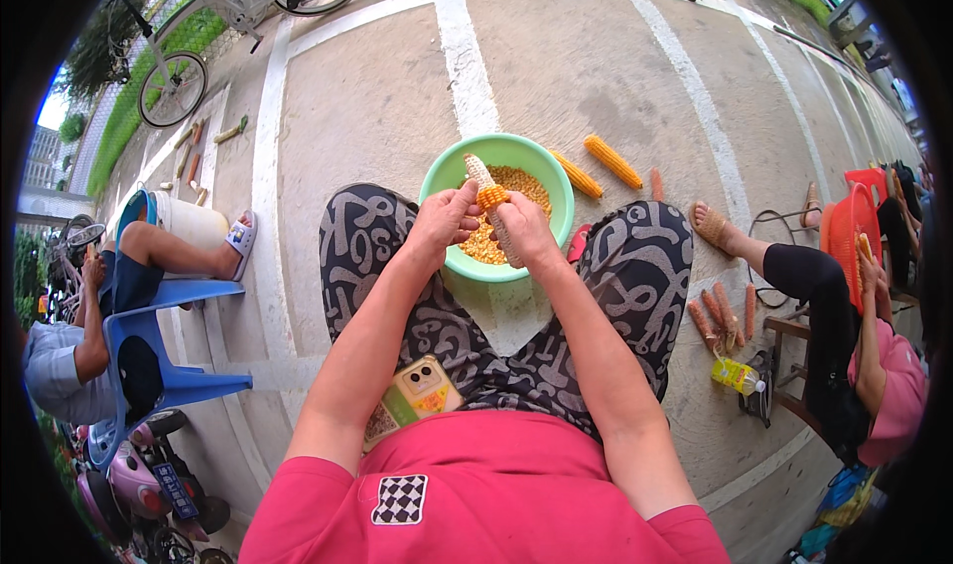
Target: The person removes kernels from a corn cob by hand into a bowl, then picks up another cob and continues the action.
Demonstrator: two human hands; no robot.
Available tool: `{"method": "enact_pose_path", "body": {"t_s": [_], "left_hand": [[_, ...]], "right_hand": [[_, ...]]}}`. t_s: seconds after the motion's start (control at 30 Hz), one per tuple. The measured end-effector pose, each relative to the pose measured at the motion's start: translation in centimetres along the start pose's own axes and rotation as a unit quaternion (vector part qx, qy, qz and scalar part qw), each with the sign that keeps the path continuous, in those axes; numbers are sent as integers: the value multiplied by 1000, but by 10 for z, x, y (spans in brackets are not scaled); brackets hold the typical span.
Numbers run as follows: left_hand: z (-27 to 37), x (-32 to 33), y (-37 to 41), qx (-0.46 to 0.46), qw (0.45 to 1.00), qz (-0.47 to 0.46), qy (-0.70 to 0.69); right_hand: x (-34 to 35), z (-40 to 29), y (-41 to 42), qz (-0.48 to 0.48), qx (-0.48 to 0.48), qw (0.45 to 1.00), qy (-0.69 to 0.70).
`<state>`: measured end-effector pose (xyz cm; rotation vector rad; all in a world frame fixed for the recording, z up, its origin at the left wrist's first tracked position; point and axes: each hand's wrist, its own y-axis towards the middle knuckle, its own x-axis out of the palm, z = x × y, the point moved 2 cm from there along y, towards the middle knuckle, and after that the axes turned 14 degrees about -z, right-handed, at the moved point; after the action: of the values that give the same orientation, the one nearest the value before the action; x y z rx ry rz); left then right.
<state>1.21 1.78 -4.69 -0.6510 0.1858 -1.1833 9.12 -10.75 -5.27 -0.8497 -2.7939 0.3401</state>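
Above a light green plastic basin I hold a mostly stripped corn cob, with a band of orange kernels left around its middle. My right hand is closed around the cob's lower part. My left hand is at the kernel band, its fingers bent, the thumb near the kernels; whether it grips the cob is hard to tell. Loose yellow kernels lie in the basin. Two full ears of corn, one against the basin's rim and another beyond it, rest on the pavement.
A reddish bare cob lies near my right knee, and several more by a yellow-labelled bottle. A phone rests on my lap. People sit at both sides, one on a blue plastic chair, one beside a red basket.
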Motion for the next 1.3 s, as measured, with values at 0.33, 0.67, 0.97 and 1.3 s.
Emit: {"method": "enact_pose_path", "body": {"t_s": [0.33, 0.67, 0.97, 1.3], "left_hand": [[2, 4, -3, 38, 998, 38, 43], [-17, -4, 17, 145, 963, 72, 216], [-17, -1, 19, 115, 984, 28, 134], [-8, 7, 10, 92, 986, 2, 136]], "right_hand": [[-1, 15, 4, 38, -42, 984, -168], [2, 14, 3, 39, -32, 976, -213], [-1, 11, 2, 14, 5, 999, -32], [-4, 13, 3, 29, 28, 993, 108]]}}
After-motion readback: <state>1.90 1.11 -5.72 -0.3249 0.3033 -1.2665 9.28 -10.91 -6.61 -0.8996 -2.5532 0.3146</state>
